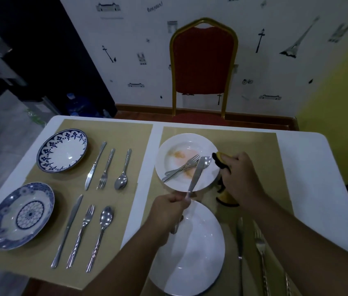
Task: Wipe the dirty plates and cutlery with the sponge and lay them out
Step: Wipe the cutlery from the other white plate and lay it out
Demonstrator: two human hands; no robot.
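Fingers of your left hand (169,207) are closed around the handle end of a plain steel table knife (196,175), whose blade reaches away from those fingers and lies over the near rim of the dirty white round plate (168,176). Just beyond your left fingertips, in that plate's hollow, a steel fork (184,166) and a steel spoon (203,163) lie crossed among orange-brown smears. Your right hand (240,178) sits just to the right of the dirty plate, its fingers curled tight on a yellow sponge with a black scouring face (220,160); the sponge pokes out beyond the knuckles toward the plate's right rim, and more yellow shows under the heel of the hand. Whether the sponge touches the plate, you cannot tell.

Below your left wrist lies a clean white round plate (198,253), with a second knife (240,242) and fork (260,253) to the right of it, beneath your right forearm. All of this rests on a tan paper mat (254,142) on the white desk (309,167).

Well to the left of your left fingers, on another tan mat (113,133), stand a blue-rimmed white plate (63,153) and a blue patterned plate (22,214), each with a knife, fork and spoon laid in a row beside it.
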